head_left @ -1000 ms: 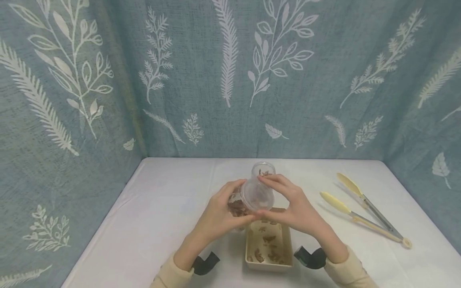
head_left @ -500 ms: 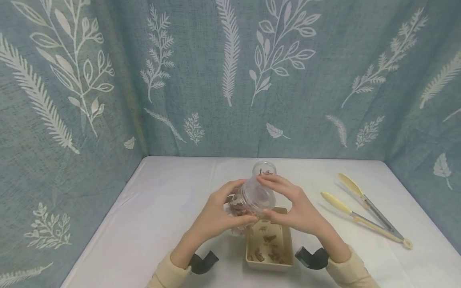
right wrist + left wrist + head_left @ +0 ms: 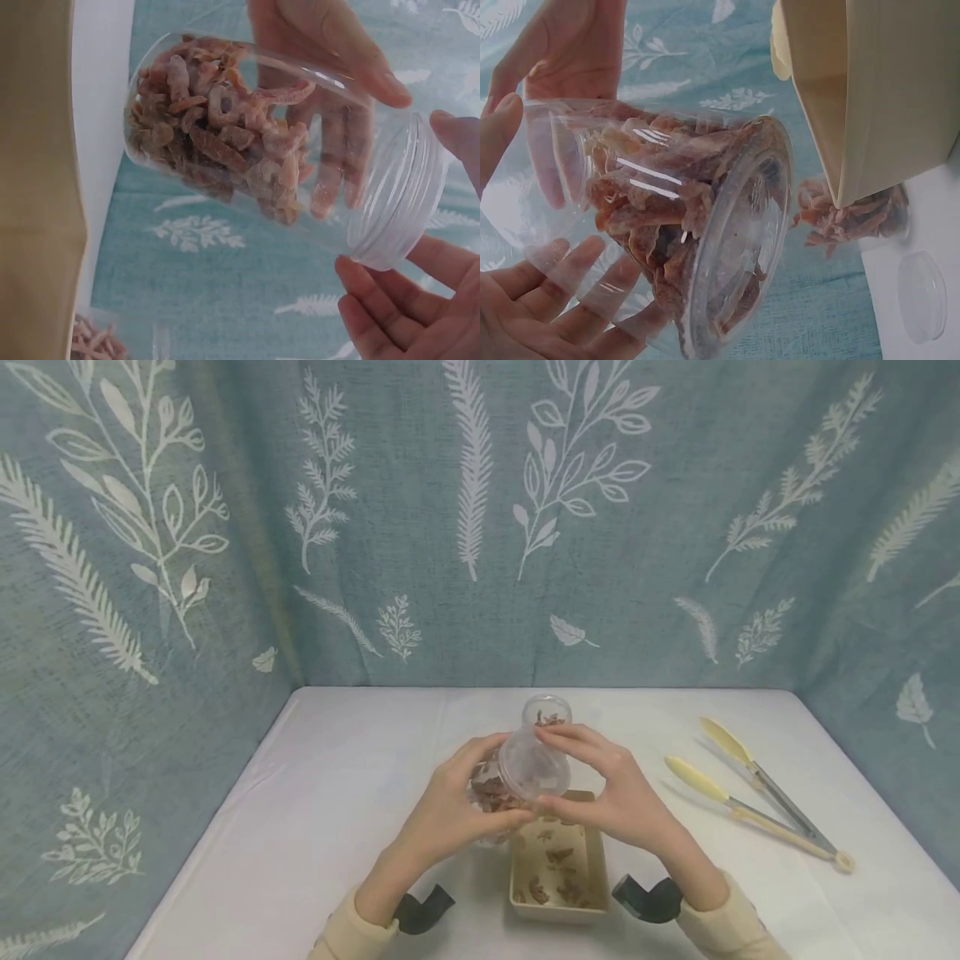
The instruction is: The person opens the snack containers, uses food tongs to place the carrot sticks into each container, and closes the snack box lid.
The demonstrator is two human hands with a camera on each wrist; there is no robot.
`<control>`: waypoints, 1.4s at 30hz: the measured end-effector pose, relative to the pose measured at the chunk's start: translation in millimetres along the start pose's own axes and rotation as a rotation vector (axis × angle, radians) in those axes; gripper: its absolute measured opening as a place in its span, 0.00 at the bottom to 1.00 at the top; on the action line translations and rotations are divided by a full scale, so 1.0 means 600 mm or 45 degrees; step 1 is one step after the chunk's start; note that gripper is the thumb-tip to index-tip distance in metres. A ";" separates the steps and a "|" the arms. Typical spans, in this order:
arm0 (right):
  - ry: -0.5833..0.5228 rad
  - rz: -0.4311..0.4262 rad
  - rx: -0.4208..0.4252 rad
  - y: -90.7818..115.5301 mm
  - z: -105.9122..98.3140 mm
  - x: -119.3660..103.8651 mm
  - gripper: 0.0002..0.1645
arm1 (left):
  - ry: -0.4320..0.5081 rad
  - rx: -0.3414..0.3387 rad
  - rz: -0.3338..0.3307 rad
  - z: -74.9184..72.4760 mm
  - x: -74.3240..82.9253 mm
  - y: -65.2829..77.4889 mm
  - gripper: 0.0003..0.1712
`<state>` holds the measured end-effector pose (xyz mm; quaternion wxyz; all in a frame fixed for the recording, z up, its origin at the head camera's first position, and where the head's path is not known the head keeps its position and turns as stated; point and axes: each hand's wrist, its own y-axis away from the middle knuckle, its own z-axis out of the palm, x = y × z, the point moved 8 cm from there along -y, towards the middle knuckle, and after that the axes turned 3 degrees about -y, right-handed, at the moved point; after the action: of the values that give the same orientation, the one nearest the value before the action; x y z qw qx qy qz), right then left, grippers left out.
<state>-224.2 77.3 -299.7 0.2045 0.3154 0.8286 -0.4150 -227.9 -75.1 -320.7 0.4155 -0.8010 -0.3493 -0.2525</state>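
Note:
My left hand (image 3: 450, 802) curls round a clear plastic jar (image 3: 225, 127), tilted on its side above the table and partly filled with brownish-red dried pieces that look like dried meat. The jar's base (image 3: 742, 240) faces the left wrist camera. My right hand (image 3: 615, 793) grips the clear round lid (image 3: 534, 767) at the jar's mouth, thumb on one side and fingers on the other. Lid and jar rim line up in the right wrist view. Just below the jar stands a tan rectangular tray (image 3: 558, 912) with several dried pieces inside.
A second clear jar (image 3: 547, 710) holding similar pieces stands behind my hands. Its surroundings include a loose clear lid (image 3: 921, 296) on the white table (image 3: 360, 752). Tongs with yellow tips (image 3: 776, 822) lie spread at the right. A patterned curtain (image 3: 420, 527) encloses the back and sides.
The jar and lid have tipped slightly, and the lid's flat top faces the head camera more than half a second ago. Both hands stay in nearly the same place.

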 end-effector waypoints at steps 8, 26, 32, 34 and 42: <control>0.075 0.140 0.101 0.004 0.005 0.010 0.44 | -0.216 0.089 0.088 -0.001 0.014 0.000 0.46; -0.657 -0.097 -0.390 0.005 0.022 0.004 0.55 | 0.510 -0.179 -0.088 0.020 0.002 0.005 0.42; -0.761 -0.114 -0.381 0.006 0.023 -0.002 0.49 | 0.589 -0.217 -0.035 0.024 0.014 0.006 0.42; -0.745 -0.063 -0.350 0.004 0.022 0.001 0.47 | 0.505 -0.153 -0.039 0.018 0.013 0.005 0.42; -0.830 0.240 -0.162 0.003 0.037 0.017 0.43 | 0.172 0.128 -0.061 -0.002 0.010 0.006 0.43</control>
<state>-228.6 64.0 -319.6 0.5150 0.2280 0.7111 -0.4208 -221.7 -75.2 -317.8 0.4716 -0.7517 -0.3517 -0.2980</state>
